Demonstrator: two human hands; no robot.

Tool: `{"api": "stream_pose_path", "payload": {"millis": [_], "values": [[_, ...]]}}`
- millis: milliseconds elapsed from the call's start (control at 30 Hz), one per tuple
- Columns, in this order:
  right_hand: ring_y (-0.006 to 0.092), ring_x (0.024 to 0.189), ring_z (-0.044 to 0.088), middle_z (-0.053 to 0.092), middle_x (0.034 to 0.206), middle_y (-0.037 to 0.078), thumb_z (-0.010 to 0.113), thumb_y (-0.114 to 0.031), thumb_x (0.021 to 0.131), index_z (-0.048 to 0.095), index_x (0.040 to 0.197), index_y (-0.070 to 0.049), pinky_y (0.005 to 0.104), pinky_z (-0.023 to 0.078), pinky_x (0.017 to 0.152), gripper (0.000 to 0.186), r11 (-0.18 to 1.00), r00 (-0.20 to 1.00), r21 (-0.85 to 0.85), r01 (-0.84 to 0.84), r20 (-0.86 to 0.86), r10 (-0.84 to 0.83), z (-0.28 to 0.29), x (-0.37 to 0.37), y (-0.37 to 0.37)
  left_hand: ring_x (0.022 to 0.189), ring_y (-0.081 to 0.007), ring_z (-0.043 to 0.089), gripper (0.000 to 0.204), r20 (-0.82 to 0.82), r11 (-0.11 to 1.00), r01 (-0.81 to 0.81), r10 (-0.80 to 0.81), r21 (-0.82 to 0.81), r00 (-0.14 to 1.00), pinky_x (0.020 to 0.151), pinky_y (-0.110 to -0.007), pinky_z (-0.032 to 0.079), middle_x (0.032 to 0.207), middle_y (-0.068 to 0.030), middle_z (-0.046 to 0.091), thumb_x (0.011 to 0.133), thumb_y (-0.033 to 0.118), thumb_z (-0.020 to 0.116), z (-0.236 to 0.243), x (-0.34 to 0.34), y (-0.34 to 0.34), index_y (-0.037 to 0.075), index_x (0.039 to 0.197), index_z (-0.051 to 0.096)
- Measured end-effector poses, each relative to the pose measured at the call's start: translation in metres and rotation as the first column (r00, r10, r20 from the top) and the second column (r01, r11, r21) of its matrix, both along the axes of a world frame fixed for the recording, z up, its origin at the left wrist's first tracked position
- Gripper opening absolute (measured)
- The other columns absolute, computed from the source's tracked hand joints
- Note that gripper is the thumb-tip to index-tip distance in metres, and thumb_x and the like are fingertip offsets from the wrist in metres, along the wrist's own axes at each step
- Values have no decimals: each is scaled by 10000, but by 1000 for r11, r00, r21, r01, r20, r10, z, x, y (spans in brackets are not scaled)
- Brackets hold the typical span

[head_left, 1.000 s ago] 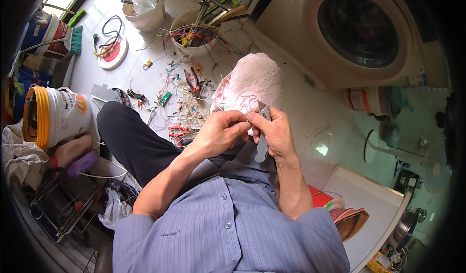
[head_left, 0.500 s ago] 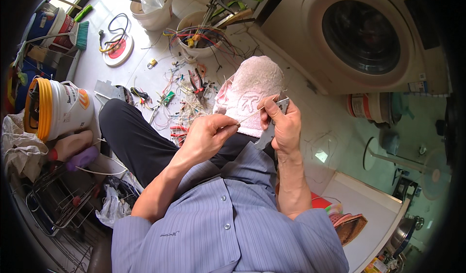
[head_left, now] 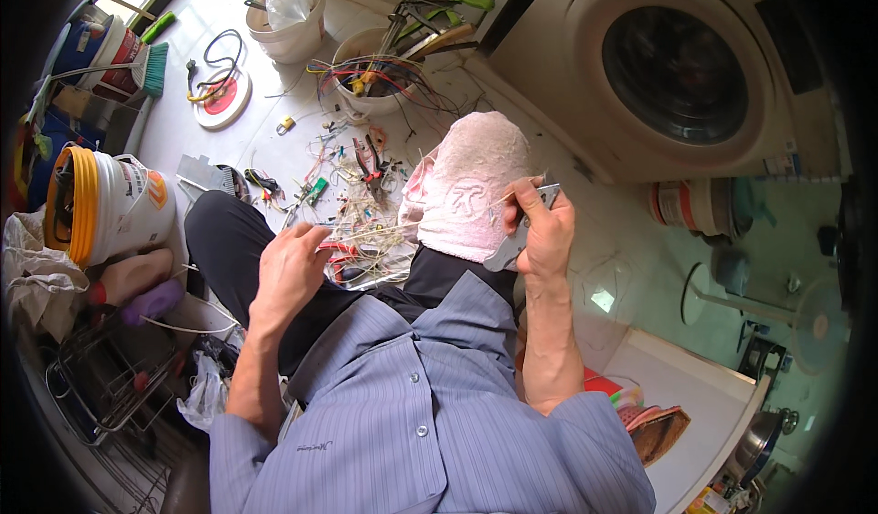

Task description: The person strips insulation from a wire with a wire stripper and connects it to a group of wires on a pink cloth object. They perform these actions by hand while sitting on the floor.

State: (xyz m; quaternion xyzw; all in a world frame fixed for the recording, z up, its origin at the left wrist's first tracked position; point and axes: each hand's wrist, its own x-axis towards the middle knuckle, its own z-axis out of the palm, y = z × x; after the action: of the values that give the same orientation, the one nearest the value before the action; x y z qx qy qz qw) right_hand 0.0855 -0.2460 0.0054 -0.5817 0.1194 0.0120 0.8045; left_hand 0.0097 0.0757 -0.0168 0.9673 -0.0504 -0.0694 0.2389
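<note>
A thin pale wire (head_left: 402,228) stretches across my lap between my two hands. Its left part is pinched by the closed fingers of my left hand (head_left: 291,272), above my left thigh. My right hand (head_left: 545,232) is closed around a flat grey metal tool (head_left: 502,257) that looks like a blade; its other end shows above the thumb. The wire runs up to these right fingers, where the exact contact is hidden. Behind the wire, a pink towel (head_left: 480,157) lies draped over my right knee.
Wire scraps (head_left: 352,212) and red-handled pliers (head_left: 370,162) litter the floor ahead. Beyond stand a tub of wires and tools (head_left: 361,102) and a white bucket (head_left: 291,40). A washing machine (head_left: 585,102) fills the far right; a white bucket with yellow rims (head_left: 133,205) stands left.
My left hand has moved left and down, away from the right hand, and a longer stretch of wire now shows between them. The right hand has shifted only slightly.
</note>
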Motion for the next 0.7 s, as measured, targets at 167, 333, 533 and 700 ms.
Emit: {"api": "stream_pose_path", "payload": {"millis": [167, 333, 533, 700], "values": [[116, 583, 613, 706, 783, 93, 684, -91, 946, 639, 892, -29, 251, 462, 499, 93, 999, 999, -27, -40, -35, 39, 5, -9, 15, 941, -328, 673, 316, 86, 910, -3, 42, -415, 995, 809, -379, 548, 1058, -145, 687, 829, 104, 760, 13, 19, -59, 37, 1130, 687], [114, 571, 611, 714, 796, 97, 681, -109, 952, 633, 892, -28, 250, 459, 492, 111, 999, 997, -14, -38, -74, 37, 10, -14, 20, 914, -313, 676, 313, 394, 869, 146, 60, -472, 917, 781, -391, 547, 1007, -124, 695, 794, 89, 792, 17, 40, -113, 46, 1086, 688], [112, 571, 603, 707, 790, 97, 674, -124, 958, 637, 903, -25, 250, 452, 492, 120, 999, 999, 41, -8, -38, 10, 12, -13, 18, 756, -281, 679, 147, 368, 820, 185, 34, -542, 929, 679, -356, 542, 843, -107, 694, 797, 62, 773, -4, 47, -127, 36, 929, 713], [107, 569, 591, 692, 761, 88, 669, -122, 958, 652, 898, -15, 242, 442, 492, 124, 997, 998, 57, 42, -54, -39, 10, -12, 20, 704, -145, 636, 78, -20, 615, -37, 34, -788, 999, 635, -299, 508, 807, -54, 686, 866, 73, 728, 3, 42, -131, 9, 905, 706]]}}
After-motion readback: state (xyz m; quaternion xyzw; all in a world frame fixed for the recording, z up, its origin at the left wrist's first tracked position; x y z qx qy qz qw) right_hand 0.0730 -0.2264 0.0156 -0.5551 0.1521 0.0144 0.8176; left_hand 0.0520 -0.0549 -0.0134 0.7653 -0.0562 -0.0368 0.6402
